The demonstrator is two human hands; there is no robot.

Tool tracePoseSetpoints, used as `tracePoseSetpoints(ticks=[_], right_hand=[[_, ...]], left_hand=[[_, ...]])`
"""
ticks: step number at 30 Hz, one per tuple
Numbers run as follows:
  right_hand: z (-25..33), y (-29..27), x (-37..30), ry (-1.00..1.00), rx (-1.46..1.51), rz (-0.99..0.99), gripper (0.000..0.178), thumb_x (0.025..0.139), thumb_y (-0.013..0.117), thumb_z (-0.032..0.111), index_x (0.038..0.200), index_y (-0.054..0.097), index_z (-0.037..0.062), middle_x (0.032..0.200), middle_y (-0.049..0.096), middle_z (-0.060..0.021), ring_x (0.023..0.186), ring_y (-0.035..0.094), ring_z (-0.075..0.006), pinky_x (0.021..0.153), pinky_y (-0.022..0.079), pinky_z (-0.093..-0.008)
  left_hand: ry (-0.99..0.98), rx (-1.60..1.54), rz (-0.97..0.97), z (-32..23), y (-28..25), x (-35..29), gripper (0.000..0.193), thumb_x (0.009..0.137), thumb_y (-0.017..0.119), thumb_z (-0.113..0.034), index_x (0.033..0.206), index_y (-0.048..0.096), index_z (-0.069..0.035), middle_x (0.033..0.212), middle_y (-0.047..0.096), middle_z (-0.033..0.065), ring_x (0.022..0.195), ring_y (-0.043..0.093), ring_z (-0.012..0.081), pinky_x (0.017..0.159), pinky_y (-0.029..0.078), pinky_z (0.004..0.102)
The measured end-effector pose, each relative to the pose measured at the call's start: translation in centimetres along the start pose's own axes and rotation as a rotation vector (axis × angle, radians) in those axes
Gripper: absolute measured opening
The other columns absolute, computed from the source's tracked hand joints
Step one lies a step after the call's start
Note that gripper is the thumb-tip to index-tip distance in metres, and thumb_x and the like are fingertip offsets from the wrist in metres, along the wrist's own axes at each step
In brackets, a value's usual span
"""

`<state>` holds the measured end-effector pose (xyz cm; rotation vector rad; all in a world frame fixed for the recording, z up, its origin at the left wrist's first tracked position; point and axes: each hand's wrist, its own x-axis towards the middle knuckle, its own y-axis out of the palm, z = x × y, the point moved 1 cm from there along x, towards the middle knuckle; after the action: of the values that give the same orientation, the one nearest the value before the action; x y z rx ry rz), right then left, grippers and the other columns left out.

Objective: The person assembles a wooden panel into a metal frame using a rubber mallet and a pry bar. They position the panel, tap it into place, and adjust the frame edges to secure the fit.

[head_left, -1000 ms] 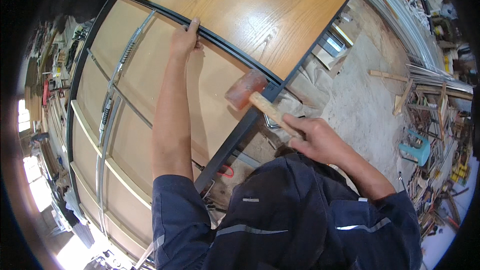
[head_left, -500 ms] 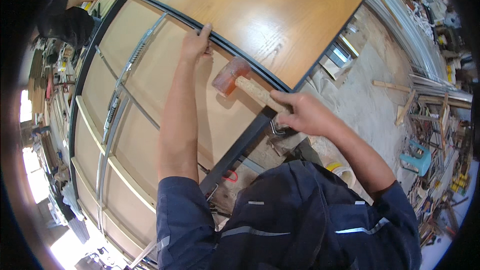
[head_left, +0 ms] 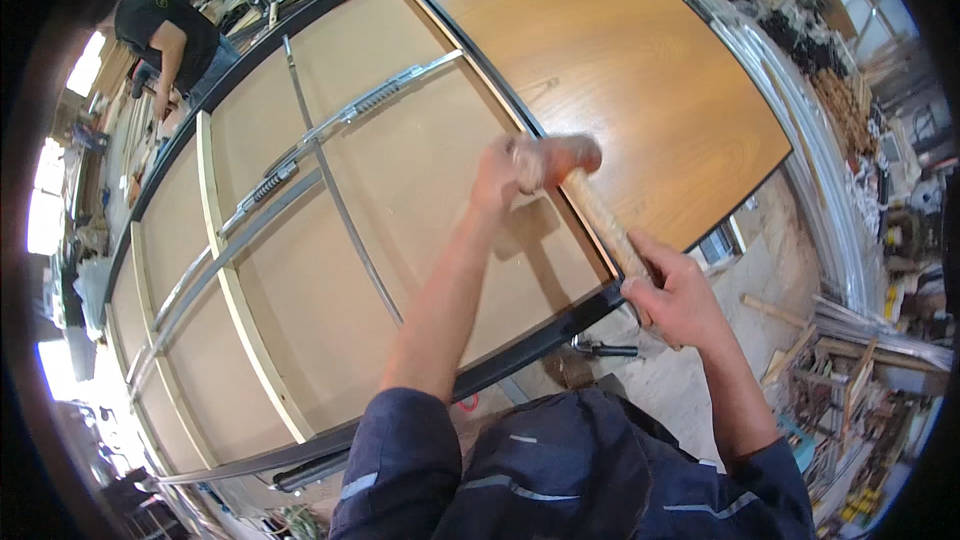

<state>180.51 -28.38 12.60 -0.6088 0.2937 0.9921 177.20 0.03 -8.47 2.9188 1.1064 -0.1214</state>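
My right hand (head_left: 675, 290) grips the pale wooden handle of a mallet (head_left: 605, 225) with a reddish, worn head. The head is over the seam between a dark-edged beige panel (head_left: 430, 170) and a wood-grain panel (head_left: 620, 70). Right beside the mallet head is my left hand (head_left: 494, 175), its fingers partly hidden and blurred; whether it touches the head or the panel edge cannot be told. A thin pale strip (head_left: 492, 90) shows along the beige panel's edge at the seam. Pale wooden battens (head_left: 235, 295) and metal rods with springs (head_left: 365, 105) cross the beige panel.
A person in a black shirt (head_left: 180, 35) bends by the far left edge of the panel. Long metal profiles (head_left: 800, 150) lie at the right, near stacked wooden scraps (head_left: 850, 380). A dark handle or clamp (head_left: 605, 349) sticks out below the near frame edge.
The mallet has moved up and right, from over the beige panel to the seam beside my left hand. My view has shifted, and the person at the left shows more fully.
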Motion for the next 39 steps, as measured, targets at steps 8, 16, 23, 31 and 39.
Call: tracePoseSetpoints(ticks=[8,16,23,31,39], right_hand=[[7.5,5.7,12.8,-0.520,-0.314,0.144,0.072,0.081,0.072,0.010,0.146,0.049,-0.0078,0.124,0.069,-0.0227,0.107,0.067,-0.0218,0.093,0.052,-0.0320],[9.6,5.4,20.1,-0.191,-0.434,0.228,0.065,0.081,0.071,0.014,0.143,0.056,0.0036,0.104,0.072,-0.0234,0.091,0.071,-0.0260,0.082,0.056,-0.0367],[13.9,3.8,26.0,-0.190,-0.361,0.202,0.062,0.082,0.069,0.013,0.143,0.058,0.0049,0.091,0.070,-0.0173,0.073,0.067,-0.0225,0.072,0.054,-0.0363],[22.6,11.0,34.5,-0.511,-0.383,0.200,0.062,0.084,0.070,0.013,0.144,0.057,0.0032,0.077,0.064,-0.0072,0.061,0.062,-0.0130,0.056,0.051,-0.0327],[24.4,13.4,48.7,-0.502,-0.462,0.111,0.053,0.086,0.072,0.017,0.135,0.062,0.0011,0.077,0.064,-0.0067,0.056,0.060,-0.0152,0.052,0.052,-0.0329]], left_hand=[[0.178,-0.067,-0.494,-3.0,12.5,-7.1,0.055,0.094,0.071,-0.021,0.140,0.045,-0.005,0.122,0.061,0.0173,0.105,0.065,0.0305,0.088,0.055,0.0428],[0.186,0.333,-0.320,0.9,10.5,-6.1,0.042,0.083,0.073,-0.024,0.122,0.066,-0.010,0.114,0.065,0.0192,0.101,0.064,0.0461,0.077,0.055,0.0527],[0.154,0.560,-0.251,-3.1,8.8,-5.2,0.082,0.096,0.063,-0.032,0.156,0.024,0.007,0.107,0.056,0.0199,0.087,0.066,0.0386,0.058,0.057,0.0480],[0.153,0.517,-0.233,-2.8,7.6,-4.8,0.084,0.097,0.063,-0.034,0.155,0.023,0.011,0.106,0.058,0.0229,0.082,0.067,0.0375,0.057,0.058,0.0463],[0.162,0.531,-0.183,-3.0,7.6,-4.4,0.085,0.095,0.066,-0.034,0.154,0.025,0.013,0.101,0.058,0.0196,0.082,0.067,0.0307,0.057,0.059,0.0389]])
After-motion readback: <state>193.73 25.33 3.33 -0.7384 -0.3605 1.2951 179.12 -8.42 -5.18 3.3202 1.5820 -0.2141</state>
